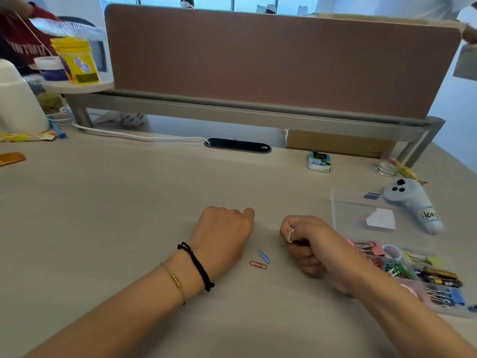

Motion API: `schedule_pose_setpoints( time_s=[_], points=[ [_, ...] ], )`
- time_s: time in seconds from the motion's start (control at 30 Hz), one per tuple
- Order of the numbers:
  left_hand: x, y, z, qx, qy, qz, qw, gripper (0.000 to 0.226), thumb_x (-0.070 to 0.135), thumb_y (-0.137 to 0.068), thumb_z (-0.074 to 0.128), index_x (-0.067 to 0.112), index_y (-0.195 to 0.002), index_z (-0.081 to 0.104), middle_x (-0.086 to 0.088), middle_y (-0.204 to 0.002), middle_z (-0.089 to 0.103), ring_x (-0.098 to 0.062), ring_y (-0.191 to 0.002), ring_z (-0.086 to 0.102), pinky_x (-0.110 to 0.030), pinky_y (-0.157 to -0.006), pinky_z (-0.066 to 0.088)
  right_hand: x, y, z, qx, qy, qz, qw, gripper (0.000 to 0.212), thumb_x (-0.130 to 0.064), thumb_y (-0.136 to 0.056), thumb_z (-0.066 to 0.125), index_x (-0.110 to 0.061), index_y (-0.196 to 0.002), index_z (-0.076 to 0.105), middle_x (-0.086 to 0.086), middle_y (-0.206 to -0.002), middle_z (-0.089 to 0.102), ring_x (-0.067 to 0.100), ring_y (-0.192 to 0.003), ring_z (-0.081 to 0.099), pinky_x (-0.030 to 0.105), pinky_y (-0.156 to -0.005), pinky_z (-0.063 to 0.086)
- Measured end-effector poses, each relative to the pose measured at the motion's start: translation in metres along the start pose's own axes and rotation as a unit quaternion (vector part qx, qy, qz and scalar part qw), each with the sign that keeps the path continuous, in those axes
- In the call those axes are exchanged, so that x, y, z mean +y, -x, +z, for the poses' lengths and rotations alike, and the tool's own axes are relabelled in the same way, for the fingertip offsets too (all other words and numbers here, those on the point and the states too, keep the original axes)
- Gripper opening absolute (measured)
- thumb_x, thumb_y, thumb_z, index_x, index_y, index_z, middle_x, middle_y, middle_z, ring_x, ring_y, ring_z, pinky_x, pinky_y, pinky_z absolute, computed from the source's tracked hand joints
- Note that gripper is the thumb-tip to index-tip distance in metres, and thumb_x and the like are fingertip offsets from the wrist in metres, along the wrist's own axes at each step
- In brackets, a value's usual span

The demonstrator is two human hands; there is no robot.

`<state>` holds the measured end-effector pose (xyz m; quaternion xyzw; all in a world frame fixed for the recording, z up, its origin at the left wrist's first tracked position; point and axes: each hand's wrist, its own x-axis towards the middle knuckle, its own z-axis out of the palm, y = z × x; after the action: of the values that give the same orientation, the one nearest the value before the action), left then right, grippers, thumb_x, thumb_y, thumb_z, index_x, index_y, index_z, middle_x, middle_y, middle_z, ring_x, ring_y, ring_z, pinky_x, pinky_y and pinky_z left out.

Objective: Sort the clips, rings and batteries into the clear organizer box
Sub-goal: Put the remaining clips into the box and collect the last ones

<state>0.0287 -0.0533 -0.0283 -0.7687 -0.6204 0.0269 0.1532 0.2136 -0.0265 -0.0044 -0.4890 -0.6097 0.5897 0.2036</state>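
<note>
Far left: a white jug [18, 99], a yellow tub [77, 60] on a small shelf, an amber comb [11, 158] on the desk [129, 202].
Back: a brown divider [271, 60] on a grey rail; below it a black cable slot [237, 145] with a white cable [134, 135] running into it.
Left hand [223, 232]: resting on the desk, fingers curled under in a loose fist; nothing shows in it. Two bracelets on the wrist, one black [197, 266], one thin with a gold bead [175, 280].
Loose clips: a blue clip [263, 256] and a red clip [258, 264] lie on the desk between the two hands, just beside each other.
Right hand [307, 246]: fingers curled, pinching a pale pink clip [291, 235] at the thumb side; it may be a ring, the blur makes it hard to say.
Lid [361, 213]: clear, flat on the desk beyond the right hand, with a white paper scrap [382, 218] showing in it.
Box [438, 310]: clear organizer at the right edge, just right of the right forearm. Its compartments hold pink binder clips [366, 248], a tape ring [392, 251], green clips [398, 270], batteries [438, 276] and blue binder clips [444, 295].
Far right: a grey plush toy [413, 202], a glass jar [386, 168], a tissue pack [319, 162].
</note>
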Motion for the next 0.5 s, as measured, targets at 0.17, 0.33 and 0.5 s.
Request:
schedule_pose_setpoints(
  time_s=[0.17,0.33,0.5],
  points=[
    [-0.022,0.007,0.003,0.038,0.448,-0.127,0.884,0.015,0.017,-0.099,0.047,0.025,-0.086,0.049,0.008,-0.061,0.052,-0.016,-0.058,0.050,-0.030,-0.053,0.033,-0.004,-0.003,-0.011,-0.079,-0.235,0.092,0.964,0.019,-0.016,-0.076,0.030,-0.011,-0.060,0.040,0.008,-0.053,0.035,0.013,-0.038,0.020,0.018,-0.042,0.009],
    [-0.036,0.014,-0.002,-0.059,0.876,-0.205,0.433,0.026,0.013,-0.094,0.032,0.017,-0.070,0.041,0.000,-0.056,0.024,-0.007,-0.038,0.015,-0.019,-0.042,0.007,-0.015,-0.009,-0.005,-0.054,-0.088,0.081,0.991,0.044,-0.035,-0.090,0.053,-0.018,-0.055,0.033,0.004,-0.053,0.034,0.015,-0.046,0.018,0.028,-0.048,0.009],
    [-0.047,0.017,0.002,-0.104,0.880,-0.220,0.408,0.028,0.020,-0.090,0.038,0.015,-0.064,0.043,-0.002,-0.058,0.035,-0.009,-0.040,0.022,-0.021,-0.039,0.008,-0.023,-0.008,0.016,0.050,0.438,-0.065,0.895,0.026,-0.035,-0.074,0.073,-0.014,-0.060,0.068,-0.003,-0.060,0.064,0.016,-0.060,0.060,0.034,-0.056,0.049]
  ],
)
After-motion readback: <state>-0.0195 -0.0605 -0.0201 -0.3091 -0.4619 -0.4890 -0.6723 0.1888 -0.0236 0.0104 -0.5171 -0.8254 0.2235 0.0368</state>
